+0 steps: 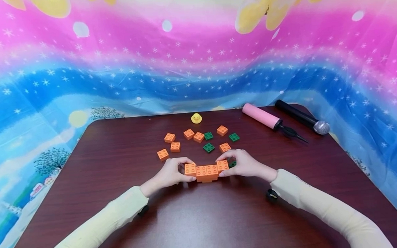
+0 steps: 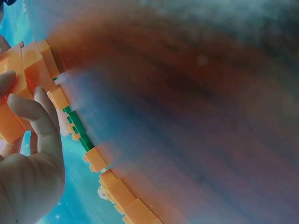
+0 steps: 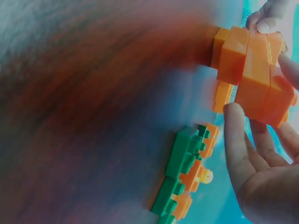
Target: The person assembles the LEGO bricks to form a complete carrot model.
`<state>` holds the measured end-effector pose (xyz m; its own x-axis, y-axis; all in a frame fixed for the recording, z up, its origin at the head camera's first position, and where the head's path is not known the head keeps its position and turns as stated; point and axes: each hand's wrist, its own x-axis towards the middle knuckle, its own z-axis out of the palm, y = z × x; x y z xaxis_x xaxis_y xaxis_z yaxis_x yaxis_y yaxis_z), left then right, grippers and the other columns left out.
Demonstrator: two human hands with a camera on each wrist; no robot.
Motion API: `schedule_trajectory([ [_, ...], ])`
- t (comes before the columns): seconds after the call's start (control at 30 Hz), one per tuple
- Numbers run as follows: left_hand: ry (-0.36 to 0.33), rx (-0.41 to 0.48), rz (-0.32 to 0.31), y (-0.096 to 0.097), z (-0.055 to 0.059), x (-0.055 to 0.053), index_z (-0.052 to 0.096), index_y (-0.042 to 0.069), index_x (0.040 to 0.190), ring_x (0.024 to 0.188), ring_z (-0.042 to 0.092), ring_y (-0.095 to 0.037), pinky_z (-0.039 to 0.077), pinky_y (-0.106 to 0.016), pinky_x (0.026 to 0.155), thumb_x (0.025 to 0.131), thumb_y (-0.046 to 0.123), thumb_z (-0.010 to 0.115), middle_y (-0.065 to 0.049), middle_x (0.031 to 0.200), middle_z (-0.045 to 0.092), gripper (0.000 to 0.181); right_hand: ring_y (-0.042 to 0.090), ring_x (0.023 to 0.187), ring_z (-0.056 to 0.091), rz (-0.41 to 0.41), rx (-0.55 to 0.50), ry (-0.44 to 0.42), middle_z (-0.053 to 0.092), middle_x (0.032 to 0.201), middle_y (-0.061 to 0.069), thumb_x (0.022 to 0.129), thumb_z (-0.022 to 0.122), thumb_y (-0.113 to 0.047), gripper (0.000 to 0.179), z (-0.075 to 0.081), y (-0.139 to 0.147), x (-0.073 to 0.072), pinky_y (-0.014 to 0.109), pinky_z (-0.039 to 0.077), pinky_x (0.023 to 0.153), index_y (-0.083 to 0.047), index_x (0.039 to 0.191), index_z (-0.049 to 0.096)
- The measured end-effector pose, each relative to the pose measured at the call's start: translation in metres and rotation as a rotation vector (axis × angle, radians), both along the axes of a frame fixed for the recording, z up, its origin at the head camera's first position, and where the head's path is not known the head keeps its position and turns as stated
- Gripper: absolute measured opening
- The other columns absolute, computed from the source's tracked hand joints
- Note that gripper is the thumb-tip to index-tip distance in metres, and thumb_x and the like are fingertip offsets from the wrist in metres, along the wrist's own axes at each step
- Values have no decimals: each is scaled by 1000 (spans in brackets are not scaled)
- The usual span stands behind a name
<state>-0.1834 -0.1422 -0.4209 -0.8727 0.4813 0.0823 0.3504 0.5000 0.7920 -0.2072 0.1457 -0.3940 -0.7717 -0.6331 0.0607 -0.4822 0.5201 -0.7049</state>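
Observation:
A stepped structure of joined orange toy building bricks (image 1: 206, 172) stands between the two hands over the near middle of the table, wider at the top than at its narrow base. My left hand (image 1: 170, 172) pinches its left end brick between thumb and fingers. At the opposite end, my right hand (image 1: 245, 164) pinches the right end brick the same way. The right wrist view shows the stacked layers of the structure (image 3: 254, 70) from the side, with the right hand (image 3: 268, 182) around its near end. Partly hidden behind the right hand lies a green brick (image 1: 232, 163).
Beyond the hands, loose orange bricks (image 1: 175, 147) and green bricks (image 1: 209, 147) lie scattered. A yellow rubber duck (image 1: 196, 118) sits behind them. At the back right are a pink hand pump (image 1: 261, 116) and a black microphone (image 1: 296, 113). A patterned cloth (image 1: 183, 66) hangs around the table.

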Motion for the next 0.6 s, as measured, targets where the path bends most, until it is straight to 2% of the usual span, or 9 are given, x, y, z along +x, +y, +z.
schedule_trajectory([
  [0.13, 10, -34, 7, 0, 4, 2, 66, 14, 111, 59, 54, -11, 47, -27, 51, 77, 28, 80, -2, 92, 68, 39, 17, 101, 59, -10, -21, 15, 70, 112, 2, 77, 81, -31, 42, -3, -2, 0, 39, 50, 87, -11, 112, 70],
  [0.33, 58, -68, 3, 0, 6, 2, 66, 14, 112, 68, 57, -10, 48, -23, 65, 78, 27, 79, -1, 98, 69, 39, 17, 99, 59, -19, -54, -15, 70, 111, 3, 76, 81, -29, 42, -4, -1, 1, 43, 51, 86, -11, 112, 70],
  [0.47, 50, -67, 1, 0, 7, 4, 66, 13, 113, 68, 58, -10, 49, -23, 65, 79, 27, 79, -3, 101, 69, 40, 16, 96, 58, -19, -61, -32, 70, 111, 3, 76, 81, -29, 42, -6, 0, 1, 44, 52, 82, -11, 113, 70],
  [0.6, 48, -64, -1, 0, 7, 4, 66, 13, 113, 68, 59, -12, 49, -23, 64, 79, 27, 79, -3, 101, 69, 39, 17, 98, 57, -15, -76, -48, 70, 112, 4, 77, 81, -28, 42, -6, 0, 1, 46, 51, 82, -10, 113, 70],
])
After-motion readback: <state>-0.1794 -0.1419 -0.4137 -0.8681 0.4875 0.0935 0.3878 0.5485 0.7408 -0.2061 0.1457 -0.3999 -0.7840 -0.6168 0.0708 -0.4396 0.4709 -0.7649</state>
